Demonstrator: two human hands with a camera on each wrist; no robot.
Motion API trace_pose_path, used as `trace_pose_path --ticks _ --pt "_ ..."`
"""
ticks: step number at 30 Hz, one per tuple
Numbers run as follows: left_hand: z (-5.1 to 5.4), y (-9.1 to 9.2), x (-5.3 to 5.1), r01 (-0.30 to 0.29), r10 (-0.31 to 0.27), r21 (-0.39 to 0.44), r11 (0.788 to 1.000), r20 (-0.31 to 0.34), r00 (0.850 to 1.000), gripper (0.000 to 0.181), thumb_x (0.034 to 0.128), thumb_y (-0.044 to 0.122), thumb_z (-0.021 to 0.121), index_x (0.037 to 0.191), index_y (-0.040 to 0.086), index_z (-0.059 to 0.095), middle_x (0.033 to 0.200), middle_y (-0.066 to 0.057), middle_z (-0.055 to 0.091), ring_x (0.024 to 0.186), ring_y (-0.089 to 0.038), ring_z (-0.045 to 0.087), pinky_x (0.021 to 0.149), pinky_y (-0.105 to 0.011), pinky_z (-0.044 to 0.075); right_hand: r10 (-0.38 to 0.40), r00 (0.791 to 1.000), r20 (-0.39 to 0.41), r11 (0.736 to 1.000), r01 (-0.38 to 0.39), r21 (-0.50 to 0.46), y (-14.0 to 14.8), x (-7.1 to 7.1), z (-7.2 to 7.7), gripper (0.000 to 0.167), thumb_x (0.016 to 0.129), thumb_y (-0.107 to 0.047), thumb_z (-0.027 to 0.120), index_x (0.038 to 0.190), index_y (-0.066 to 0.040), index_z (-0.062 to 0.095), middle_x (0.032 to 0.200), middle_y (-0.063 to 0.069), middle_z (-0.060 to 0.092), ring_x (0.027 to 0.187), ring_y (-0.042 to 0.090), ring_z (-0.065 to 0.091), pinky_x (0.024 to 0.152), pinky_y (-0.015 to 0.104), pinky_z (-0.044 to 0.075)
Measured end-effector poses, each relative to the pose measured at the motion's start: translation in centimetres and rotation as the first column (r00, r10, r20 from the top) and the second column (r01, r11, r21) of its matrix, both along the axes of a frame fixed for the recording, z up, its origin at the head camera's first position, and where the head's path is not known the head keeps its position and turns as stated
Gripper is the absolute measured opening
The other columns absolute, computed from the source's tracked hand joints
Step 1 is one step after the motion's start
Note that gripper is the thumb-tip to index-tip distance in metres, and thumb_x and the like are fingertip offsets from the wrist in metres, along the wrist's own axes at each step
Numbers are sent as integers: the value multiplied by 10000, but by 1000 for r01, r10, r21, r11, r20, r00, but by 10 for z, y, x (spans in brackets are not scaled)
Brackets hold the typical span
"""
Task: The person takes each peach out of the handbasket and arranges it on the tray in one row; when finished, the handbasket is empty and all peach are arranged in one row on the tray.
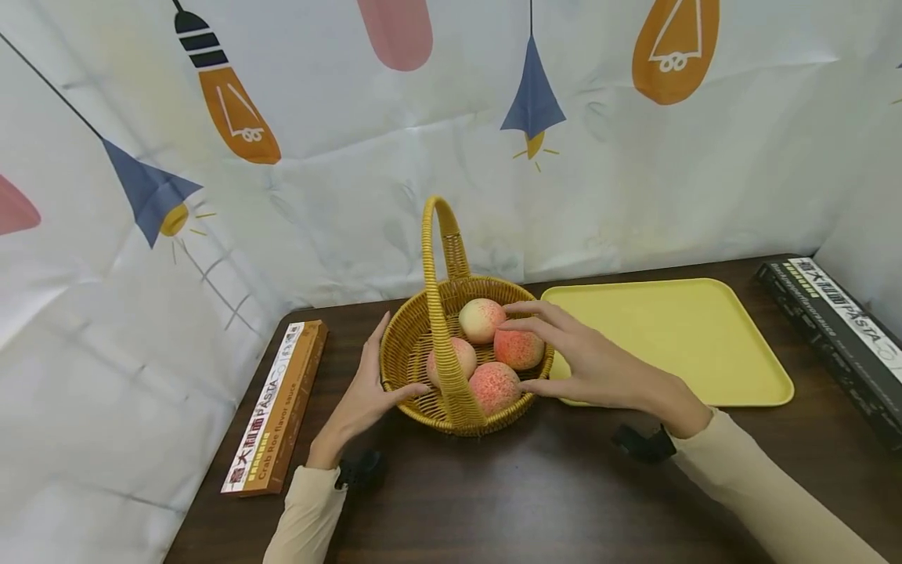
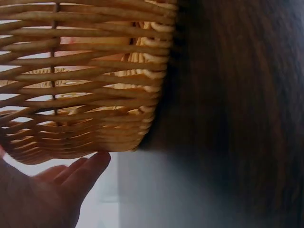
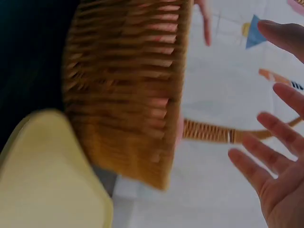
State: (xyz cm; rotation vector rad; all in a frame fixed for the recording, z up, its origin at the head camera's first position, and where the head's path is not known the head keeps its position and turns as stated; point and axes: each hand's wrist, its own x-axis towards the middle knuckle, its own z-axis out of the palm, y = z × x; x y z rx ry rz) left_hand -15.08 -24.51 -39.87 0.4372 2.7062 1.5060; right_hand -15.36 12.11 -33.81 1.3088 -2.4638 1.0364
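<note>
A yellow wicker basket (image 1: 395,337) with a tall arched handle stands on the table, holding several pink-and-cream peaches (image 1: 496,387). At its left side is my left hand (image 1: 362,399), with the thumb at the front rim and the other fingers along the outer wall. In the left wrist view, the fingertips of the left hand (image 2: 61,190) touch the woven side. Over the basket's right rim hovers my right hand (image 1: 592,360), its fingers spread above the peaches. The right wrist view shows the right hand (image 3: 280,166) apart from the basket, its palm holding nothing.
A yellow tray (image 1: 676,337) lies just right of the basket. To the left rests an orange pasta box (image 1: 278,407); a black pasta box (image 1: 831,337) lies at the far right. Behind the table hangs a printed white cloth (image 1: 338,211).
</note>
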Motion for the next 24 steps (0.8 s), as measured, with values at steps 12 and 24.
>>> trace_pose_path --ticks 12,24 --pt "-6 -1 -3 44 -61 140 989 121 991 1247 838 420 890 1684 272 -15 1706 -136 153 1504 -394 317 1141 -608 351 232 964 133 965 -245 91 -43 -17 -8 616 891 -223 870 1425 -105 587 1460 61 535 1379 239 482 1110 456 445" --pt "-4 0 -4 44 -67 174 984 130 989 1248 832 357 908 1684 232 5 1680 -168 208 1488 -398 345 1136 -588 369 301 935 188 926 -334 178 -53 -34 -15 446 847 -228 902 1229 -110 704 1193 -13 643 1116 145 615 1004 377 503"
